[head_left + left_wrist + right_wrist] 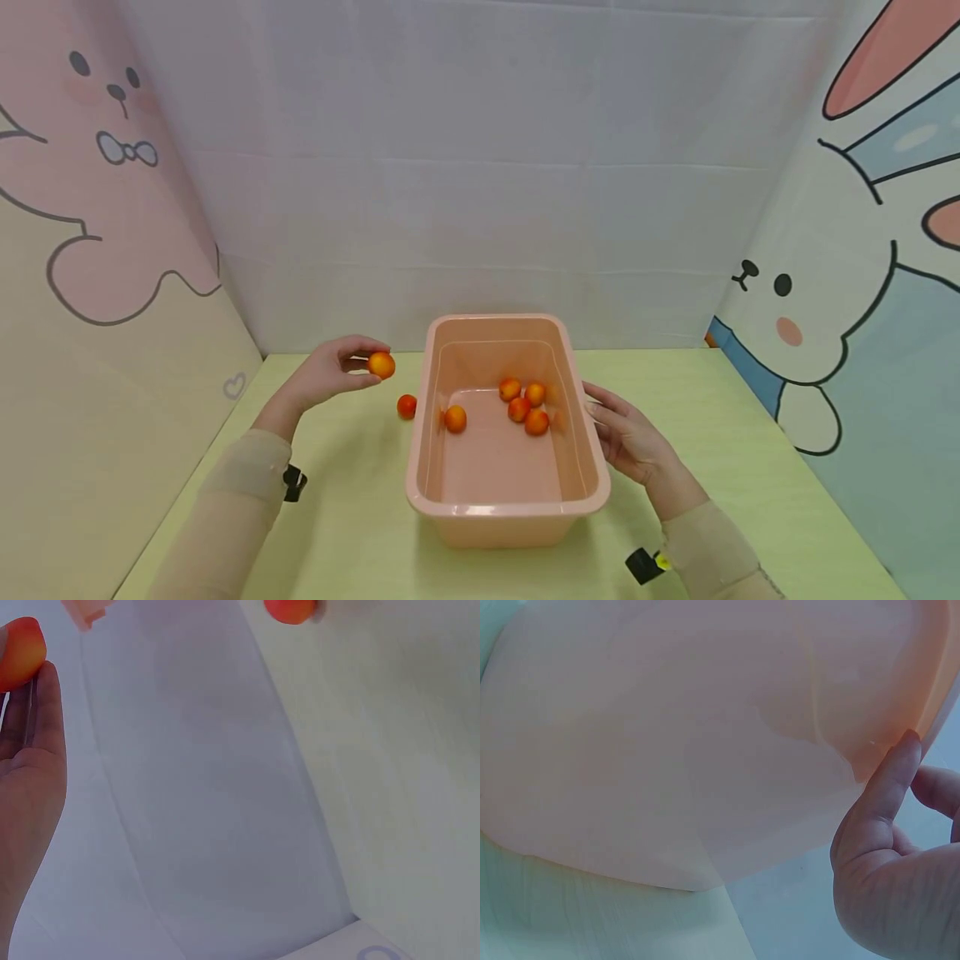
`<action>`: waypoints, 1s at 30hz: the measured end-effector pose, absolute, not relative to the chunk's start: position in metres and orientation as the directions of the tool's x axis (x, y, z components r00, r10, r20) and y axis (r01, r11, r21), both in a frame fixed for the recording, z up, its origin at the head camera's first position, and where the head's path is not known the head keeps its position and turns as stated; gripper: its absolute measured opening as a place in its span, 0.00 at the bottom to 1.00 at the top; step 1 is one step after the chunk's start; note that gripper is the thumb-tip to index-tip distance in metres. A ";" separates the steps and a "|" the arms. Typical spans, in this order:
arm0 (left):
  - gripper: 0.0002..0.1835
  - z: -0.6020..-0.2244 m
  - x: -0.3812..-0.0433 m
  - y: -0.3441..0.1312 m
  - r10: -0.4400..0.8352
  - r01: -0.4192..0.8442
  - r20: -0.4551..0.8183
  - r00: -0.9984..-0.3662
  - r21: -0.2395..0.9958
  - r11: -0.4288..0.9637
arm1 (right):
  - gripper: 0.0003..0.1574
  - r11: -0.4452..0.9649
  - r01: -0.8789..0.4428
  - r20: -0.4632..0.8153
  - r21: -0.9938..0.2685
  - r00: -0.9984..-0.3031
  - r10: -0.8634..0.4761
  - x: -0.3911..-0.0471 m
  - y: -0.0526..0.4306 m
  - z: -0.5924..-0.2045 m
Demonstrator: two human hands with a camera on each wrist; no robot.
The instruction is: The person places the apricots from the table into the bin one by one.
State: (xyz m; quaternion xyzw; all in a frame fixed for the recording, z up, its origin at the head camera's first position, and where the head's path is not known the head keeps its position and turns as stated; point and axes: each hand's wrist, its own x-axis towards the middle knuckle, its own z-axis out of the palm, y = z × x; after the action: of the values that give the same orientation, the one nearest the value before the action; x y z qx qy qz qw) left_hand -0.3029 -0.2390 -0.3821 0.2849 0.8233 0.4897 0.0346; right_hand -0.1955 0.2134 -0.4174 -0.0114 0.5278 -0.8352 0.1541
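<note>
My left hand (341, 367) pinches a small round orange-red fruit (382, 365) between thumb and fingertips, raised to the left of a pink plastic bin (510, 510). The same fruit (22, 654) shows at the upper left of the left wrist view. Another red-orange fruit (407, 407) lies on the table against the bin's left side. Inside the bin are several more, one fruit (455, 419) near the left wall and a cluster (519, 409) towards the right. My right hand (626, 429) touches the bin's right side; in the right wrist view its thumb (892, 776) lies against the outer wall just under the rim.
The bin stands on a pale yellow-green table (352, 517). A white sheet (480, 167) hangs behind it. Cartoon-printed panels flank the table, a pink and cream panel (150, 267) at left and a rabbit panel (885, 400) at right.
</note>
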 end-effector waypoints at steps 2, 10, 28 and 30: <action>0.24 -0.372 -0.304 -0.237 0.508 0.445 0.237 -0.828 0.830 0.337 | 0.27 -0.390 0.248 -0.149 -0.887 -0.952 -0.266 -0.195 0.213 -0.417; 0.24 -0.331 -0.310 -0.218 0.523 0.486 0.281 -0.805 0.818 0.308 | 0.31 -0.375 0.240 -0.145 -0.895 -0.954 -0.264 -0.196 0.213 -0.417; 0.24 -0.265 -0.307 -0.146 0.602 0.543 0.348 -0.718 0.822 0.172 | 0.22 -0.394 0.238 -0.134 -0.888 -0.953 -0.273 -0.195 0.212 -0.417; 0.24 -0.262 -0.307 -0.138 0.598 0.524 0.341 -0.725 0.837 0.158 | 0.22 -0.395 0.240 -0.136 -0.887 -0.952 -0.274 -0.195 0.213 -0.417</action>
State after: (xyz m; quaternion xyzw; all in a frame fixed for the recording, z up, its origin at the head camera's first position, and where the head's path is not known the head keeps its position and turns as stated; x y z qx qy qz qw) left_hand -0.3072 -0.1383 -0.2615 0.3692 0.7602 0.5335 0.0349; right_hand -0.1945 0.2125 -0.4172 -0.0162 0.5282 -0.8349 0.1539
